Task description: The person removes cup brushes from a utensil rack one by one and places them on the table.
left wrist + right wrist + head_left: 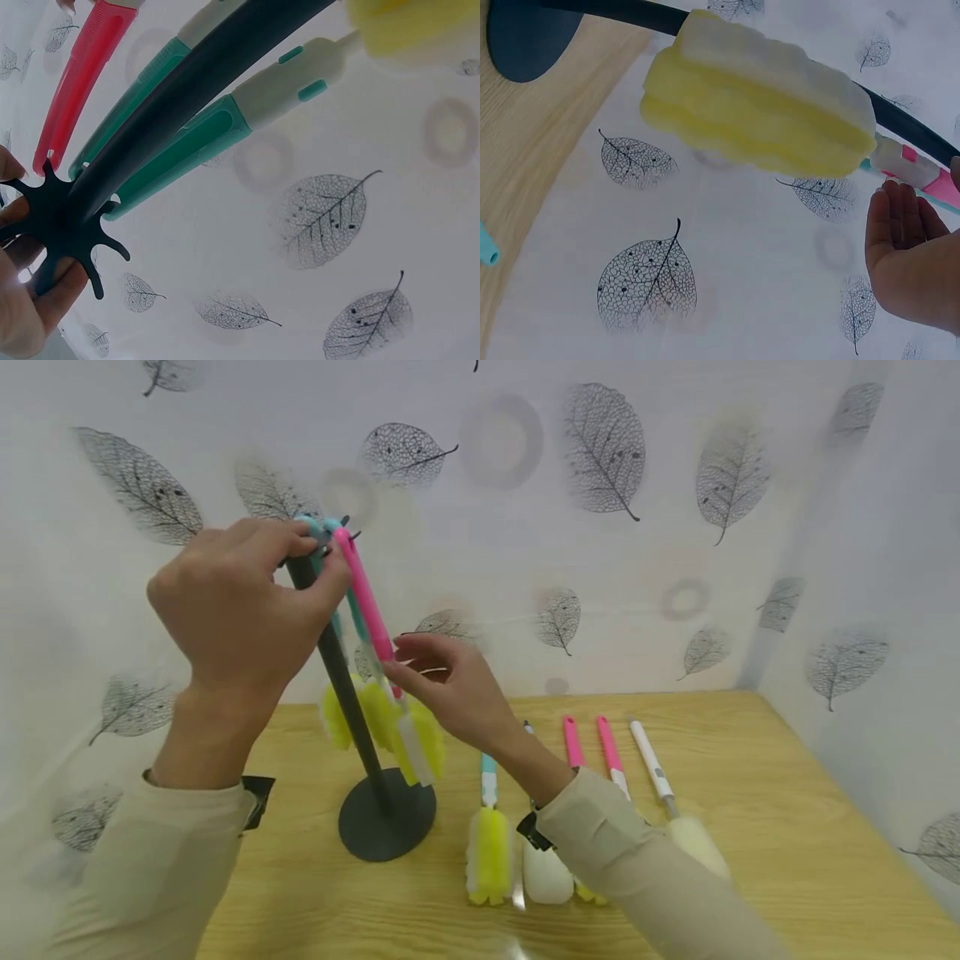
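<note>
My left hand (240,593) grips the hooked top of a black hanging stand (348,693); in the left wrist view its fingers curl round the hooks. A pink-handled sponge brush (363,597) hangs by its handle hole from one hook. My right hand (457,685) pinches the lower end of that pink handle between thumb and fingers. In the right wrist view the brush's yellow and white sponge head (757,97) extends past the fingertips. Two teal-handled sponge brushes (187,154) hang from neighbouring hooks, partly behind the pole.
On the wooden table (300,893) lie a teal-handled brush (491,852), a white-headed brush (547,872), two pink-handled brushes (609,747) and a white-handled brush (652,760). My right forearm covers some of them. Leaf-patterned cloth (487,552) hangs behind the table.
</note>
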### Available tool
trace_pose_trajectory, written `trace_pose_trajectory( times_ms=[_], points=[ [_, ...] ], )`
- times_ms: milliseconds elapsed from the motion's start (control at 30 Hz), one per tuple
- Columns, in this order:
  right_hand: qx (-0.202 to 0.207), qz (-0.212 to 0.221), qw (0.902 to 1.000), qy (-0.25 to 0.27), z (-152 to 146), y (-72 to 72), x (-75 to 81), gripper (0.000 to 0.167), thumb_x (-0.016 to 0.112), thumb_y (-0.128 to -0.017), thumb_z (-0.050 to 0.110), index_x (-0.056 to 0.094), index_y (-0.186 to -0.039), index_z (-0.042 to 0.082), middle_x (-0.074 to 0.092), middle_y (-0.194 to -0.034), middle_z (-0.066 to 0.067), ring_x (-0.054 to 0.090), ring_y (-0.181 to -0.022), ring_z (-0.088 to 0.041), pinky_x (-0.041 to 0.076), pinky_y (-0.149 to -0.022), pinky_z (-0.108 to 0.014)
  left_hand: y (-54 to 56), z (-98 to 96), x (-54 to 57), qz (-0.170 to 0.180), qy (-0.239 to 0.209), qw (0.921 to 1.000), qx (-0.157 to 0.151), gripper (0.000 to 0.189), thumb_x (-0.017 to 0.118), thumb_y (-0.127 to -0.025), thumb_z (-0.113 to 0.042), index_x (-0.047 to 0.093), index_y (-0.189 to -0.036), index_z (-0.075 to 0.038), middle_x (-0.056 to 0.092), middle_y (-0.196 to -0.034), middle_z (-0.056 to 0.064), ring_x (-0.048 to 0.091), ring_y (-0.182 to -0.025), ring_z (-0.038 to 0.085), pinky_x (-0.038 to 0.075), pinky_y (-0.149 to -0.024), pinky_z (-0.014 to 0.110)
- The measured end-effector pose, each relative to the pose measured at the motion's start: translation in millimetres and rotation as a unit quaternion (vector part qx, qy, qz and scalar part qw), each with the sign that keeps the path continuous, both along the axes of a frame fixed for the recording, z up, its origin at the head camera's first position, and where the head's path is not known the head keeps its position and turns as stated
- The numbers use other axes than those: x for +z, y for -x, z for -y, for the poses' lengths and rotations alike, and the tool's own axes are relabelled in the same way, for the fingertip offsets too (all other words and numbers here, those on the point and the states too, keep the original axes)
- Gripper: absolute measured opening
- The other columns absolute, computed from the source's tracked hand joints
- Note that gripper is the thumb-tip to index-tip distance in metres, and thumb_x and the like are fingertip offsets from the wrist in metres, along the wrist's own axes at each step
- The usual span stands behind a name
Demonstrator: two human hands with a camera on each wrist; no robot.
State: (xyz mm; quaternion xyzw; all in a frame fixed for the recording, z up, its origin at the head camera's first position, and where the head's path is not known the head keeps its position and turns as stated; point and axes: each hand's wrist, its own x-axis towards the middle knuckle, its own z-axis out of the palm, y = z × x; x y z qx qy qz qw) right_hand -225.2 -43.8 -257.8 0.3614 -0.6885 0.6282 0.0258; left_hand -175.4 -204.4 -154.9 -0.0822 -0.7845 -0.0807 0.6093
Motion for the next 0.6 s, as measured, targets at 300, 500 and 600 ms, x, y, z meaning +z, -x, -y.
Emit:
trace_pose_trajectory(
  times_ms=[300,500,600],
  points=[
    [-0.019,-0.018,0.9995,0.018,13,-2.6,1.6,0.029,0.065,-0.090,0.020,0.066,-0.116,0.006,0.066,-0.102,0.000,0.062,-0.091,-0.010,0.050,-0.083,-0.025,-1.0,-1.0,0.7,-0.008,0.011,0.9999,0.003,0.036,0.056,-0.088,-0.031,0.075,-0.086,-0.001,0.072,-0.084,0.010,0.062,-0.063,0.035,0.034,-0.049,0.041],
    [-0.025,-0.039,0.9988,0.015,16,-3.0,1.9,0.027,0.065,-0.091,0.018,0.066,-0.114,0.005,0.066,-0.101,0.001,0.061,-0.090,-0.009,0.049,-0.084,-0.026,-1.8,1.5,1.8,-0.015,0.012,0.9998,0.005,0.036,0.056,-0.088,-0.030,0.075,-0.083,0.000,0.072,-0.081,0.011,0.061,-0.059,0.034,0.031,-0.047,0.040],
    [-0.023,-0.047,0.9985,0.019,18,-3.5,2.0,0.027,0.064,-0.091,0.017,0.065,-0.115,0.004,0.066,-0.102,0.000,0.061,-0.091,-0.010,0.049,-0.085,-0.027,-2.6,3.0,2.5,-0.016,0.011,0.9998,0.009,0.035,0.056,-0.087,-0.030,0.075,-0.083,-0.001,0.072,-0.081,0.010,0.060,-0.059,0.034,0.030,-0.047,0.039]
  ],
)
